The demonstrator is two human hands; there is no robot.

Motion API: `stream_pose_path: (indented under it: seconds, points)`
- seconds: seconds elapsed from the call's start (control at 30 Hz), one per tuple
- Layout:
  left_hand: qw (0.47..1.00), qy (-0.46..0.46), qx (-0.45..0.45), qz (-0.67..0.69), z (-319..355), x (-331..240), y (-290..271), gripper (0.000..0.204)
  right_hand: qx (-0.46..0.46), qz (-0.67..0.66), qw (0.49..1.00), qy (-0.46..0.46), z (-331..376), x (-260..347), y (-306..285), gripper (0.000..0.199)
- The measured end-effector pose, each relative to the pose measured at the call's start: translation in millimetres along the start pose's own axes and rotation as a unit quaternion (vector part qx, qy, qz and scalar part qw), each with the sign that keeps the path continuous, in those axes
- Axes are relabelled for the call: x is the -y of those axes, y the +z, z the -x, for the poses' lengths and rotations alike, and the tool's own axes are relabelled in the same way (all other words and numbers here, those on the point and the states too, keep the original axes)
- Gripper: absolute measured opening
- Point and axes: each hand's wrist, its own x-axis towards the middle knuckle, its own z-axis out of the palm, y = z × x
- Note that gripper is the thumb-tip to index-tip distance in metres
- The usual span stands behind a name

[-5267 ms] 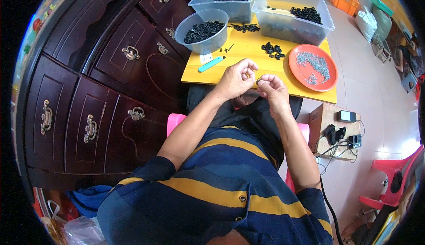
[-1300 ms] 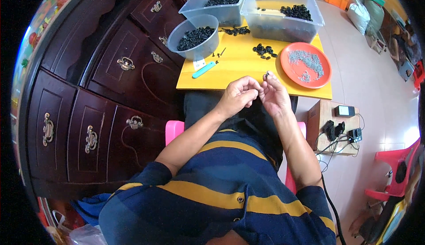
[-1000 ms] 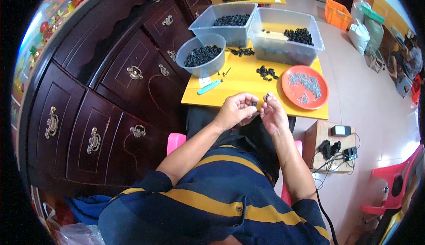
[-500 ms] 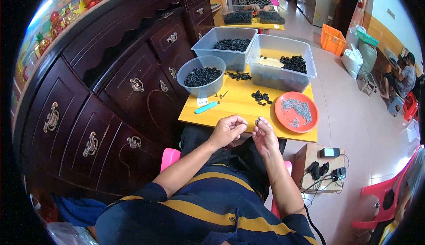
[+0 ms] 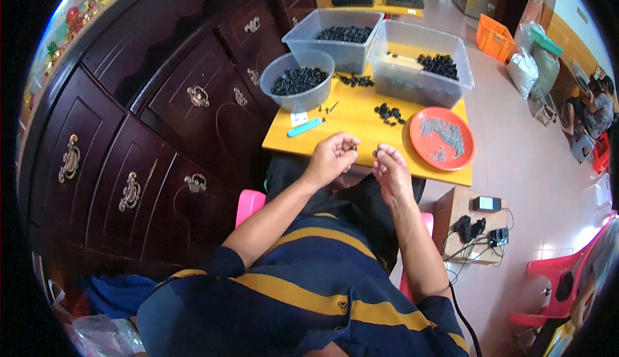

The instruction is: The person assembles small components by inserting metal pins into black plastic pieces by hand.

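Observation:
Close together over the near edge of the yellow table (image 5: 361, 139) are my two hands. My left hand (image 5: 330, 163) is closed in a pinch, with a small black piece (image 5: 353, 148) at its fingertips. My right hand (image 5: 393, 171) also pinches, and a tiny dark piece (image 5: 376, 153) shows between thumb and forefinger; its exact kind is too small to tell. Beyond them lies a loose group of small black oval parts (image 5: 389, 113). An orange-red plate (image 5: 415, 132) of small grey metal pins or screws (image 5: 445, 136) stands right of my right hand.
A round clear tub (image 5: 298, 102) and two clear bins (image 5: 303, 39) (image 5: 422, 89) hold black parts. A turquoise cutter (image 5: 304, 128) lies at the left. Dark drawers (image 5: 174, 125) flank the table; a wooden box (image 5: 459, 254) with cables stands at right. Another person (image 5: 596, 109) sits far right.
The whole view has tipped downward, so the table sits higher in it. A black piece now shows at my left fingertips. My right hand keeps its pinch.

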Motion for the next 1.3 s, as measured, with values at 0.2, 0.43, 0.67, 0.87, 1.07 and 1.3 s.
stream_pose_path:
  seconds: [0.2,0.43,0.67,0.87,1.07,1.3]
  points:
    - [1.0,0.0,-0.004,-0.025,0.1,-5.6,-3.0,0.022,0.023,0.048,0.998,-0.019,2.0,-1.3,7.0,0.019]
    - [0.996,0.041,0.005,-0.077,3.8,-4.5,-1.5,0.025,0.034,0.08,0.996,-0.02,1.7,-4.1,6.0,0.019]
    - [0.996,0.034,0.02,-0.083,6.2,-5.6,1.5,0.027,0.043,0.102,0.993,-0.037,0.2,-8.5,3.6,0.017]
    - [0.994,0.038,0.028,-0.096,6.0,-3.2,0.4,0.028,0.042,0.102,0.993,-0.036,2.4,-7.3,7.4,0.017]
    - [0.993,0.033,0.034,-0.106,6.0,-4.9,0.9,0.027,0.042,0.106,0.993,-0.042,0.7,-9.3,4.9,0.017]
    - [0.994,0.02,0.045,-0.095,5.3,-2.6,0.9,0.027,0.043,0.109,0.992,-0.038,0.8,-9.3,5.2,0.016]
